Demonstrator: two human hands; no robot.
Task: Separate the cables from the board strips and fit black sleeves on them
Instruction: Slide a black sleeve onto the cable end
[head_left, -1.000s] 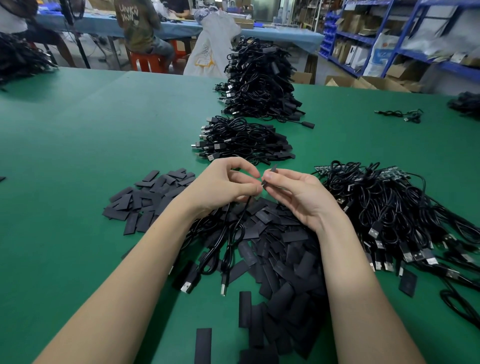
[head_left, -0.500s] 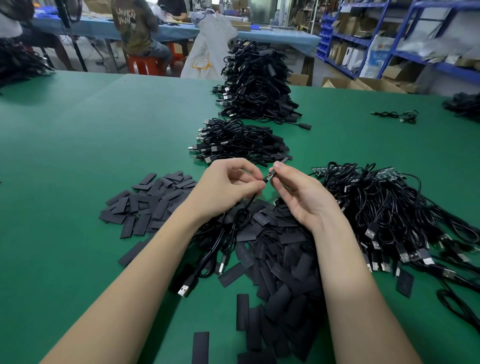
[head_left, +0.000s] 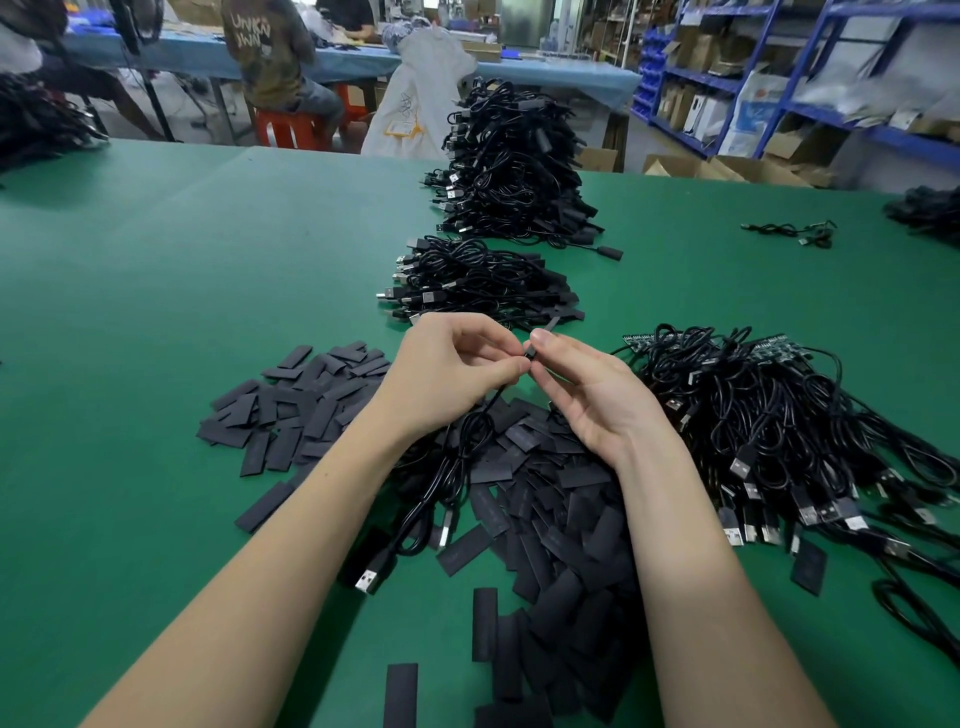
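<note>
My left hand (head_left: 452, 374) and right hand (head_left: 582, 387) meet above the heap of black sleeves (head_left: 561, 499) on the green tabletop (head_left: 156, 291), each grip pinched tight on the end of one cable (head_left: 467, 447), which dangles below

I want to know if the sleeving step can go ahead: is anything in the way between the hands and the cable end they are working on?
Nothing visible is. The left hand and right hand both already pinch the cable end between their fingertips, above the pile of black sleeves. Whether a sleeve is already on that end is too small to tell.
</note>
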